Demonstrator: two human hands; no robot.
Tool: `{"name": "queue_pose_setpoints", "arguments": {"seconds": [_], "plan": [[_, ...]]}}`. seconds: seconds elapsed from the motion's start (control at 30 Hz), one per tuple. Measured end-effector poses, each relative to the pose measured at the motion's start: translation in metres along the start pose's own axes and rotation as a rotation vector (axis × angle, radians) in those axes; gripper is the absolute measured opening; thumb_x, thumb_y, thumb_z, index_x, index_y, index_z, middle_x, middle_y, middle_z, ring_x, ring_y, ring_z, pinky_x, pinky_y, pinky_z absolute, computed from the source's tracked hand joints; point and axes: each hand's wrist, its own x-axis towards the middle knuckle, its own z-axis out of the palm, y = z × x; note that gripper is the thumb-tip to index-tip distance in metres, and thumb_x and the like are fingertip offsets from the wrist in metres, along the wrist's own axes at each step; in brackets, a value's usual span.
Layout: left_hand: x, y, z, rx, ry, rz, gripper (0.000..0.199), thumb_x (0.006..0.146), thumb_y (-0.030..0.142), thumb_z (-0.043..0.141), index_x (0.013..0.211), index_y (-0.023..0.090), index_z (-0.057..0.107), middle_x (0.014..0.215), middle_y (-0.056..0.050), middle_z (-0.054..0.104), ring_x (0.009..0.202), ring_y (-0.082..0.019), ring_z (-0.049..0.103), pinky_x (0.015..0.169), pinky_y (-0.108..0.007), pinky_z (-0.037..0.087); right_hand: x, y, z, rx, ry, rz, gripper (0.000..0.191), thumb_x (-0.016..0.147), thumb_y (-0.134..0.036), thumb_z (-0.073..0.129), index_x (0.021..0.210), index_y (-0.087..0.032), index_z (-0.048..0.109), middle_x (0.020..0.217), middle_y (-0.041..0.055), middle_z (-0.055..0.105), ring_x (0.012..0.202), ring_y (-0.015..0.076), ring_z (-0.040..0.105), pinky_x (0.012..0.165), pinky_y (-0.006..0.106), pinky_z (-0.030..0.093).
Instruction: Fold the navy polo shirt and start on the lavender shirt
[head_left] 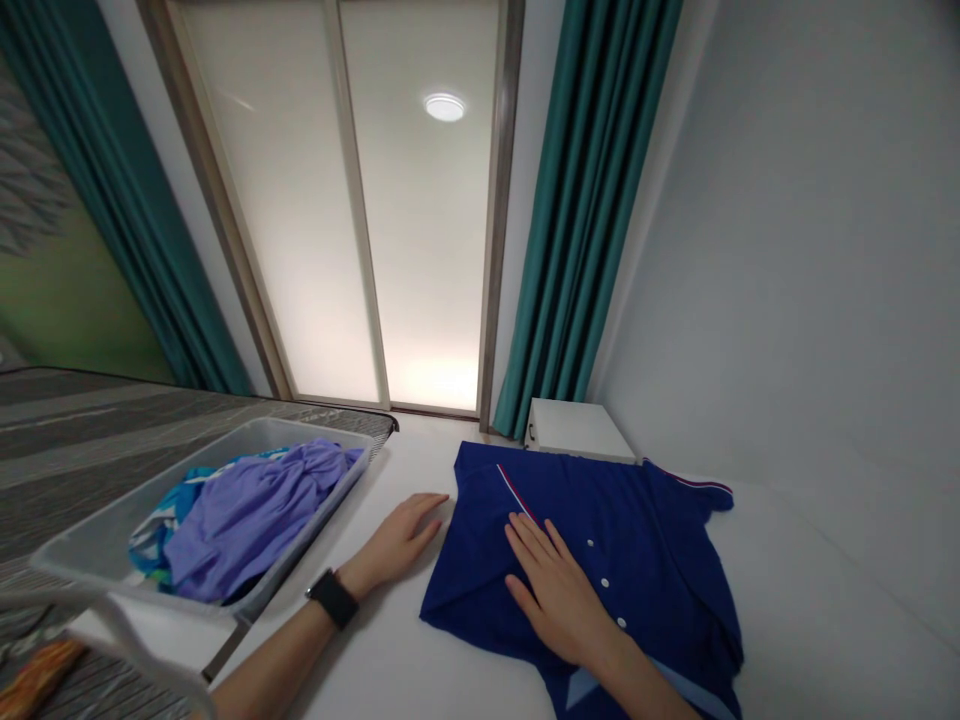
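In head cam view, blue shirt is spread on white table at 5 o'clock. R hand is laid flat on it, nothing gripped. L hand, 7 o'clock, is loosely stretched out, grabbing nothing, just beside shirt's edge. Purple cloth is heaped in bin, approx 8 o'clock.

Two bare hands work side by side, well apart, both with their backs turned up. The person's left forearm, bare, rises from the bottom edge and slants right to the left hand, whose fingers lie close together, gently curved, the thumb held away from them. The right forearm, also bare, enters from lower right, angling inward and forward. The right hand is flat, palm down, fingers extended forward and slightly left, thumb spread to the side.
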Motion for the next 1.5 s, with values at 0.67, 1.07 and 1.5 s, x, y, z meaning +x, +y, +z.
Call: {"name": "queue_pose_setpoints", "arguments": {"seconds": [0.67, 1.07, 1.5], "plan": [[0.105, -0.028, 0.03, 0.274, 0.011, -0.117, 0.02, 0.093, 0.028, 0.05, 0.098, 0.023, 0.068, 0.1, -0.007, 0.065, 0.102, -0.026, 0.054, 0.087, -0.039, 0.039, -0.002, 0.005, 0.005, 0.011, -0.104, 0.104, 0.064, 0.097, -0.052, 0.033, 0.152, -0.02, 0.027, 0.159, 0.005, 0.018, 0.147, 0.0245, 0.015, 0.12, 0.047, 0.01], [0.1, -0.028, 0.032, 0.226, 0.039, -0.141, 0.018, 0.09, 0.031, 0.053, 0.095, 0.023, 0.068, 0.102, -0.006, 0.062, 0.106, -0.026, 0.051, 0.091, -0.04, 0.038, 0.068, 0.029, -0.02, 0.001, -0.11, 0.059, 0.043, 0.095, -0.03, 0.039, 0.136, -0.025, 0.05, 0.126, 0.0091, 0.059, 0.115, 0.024, 0.053, 0.097, 0.037, 0.041], [0.099, -0.029, 0.032, 0.222, 0.053, -0.135, 0.015, 0.089, 0.031, 0.055, 0.094, 0.024, 0.067, 0.1, -0.006, 0.061, 0.103, -0.026, 0.052, 0.088, -0.04, 0.038, 0.163, 0.061, 0.012, -0.03, 0.066, 0.244, 0.018, 0.095, -0.021, 0.045, 0.109, -0.019, 0.057, 0.114, 0.01, 0.061, 0.111, 0.0228, 0.053, 0.092, 0.033, 0.04]]}}
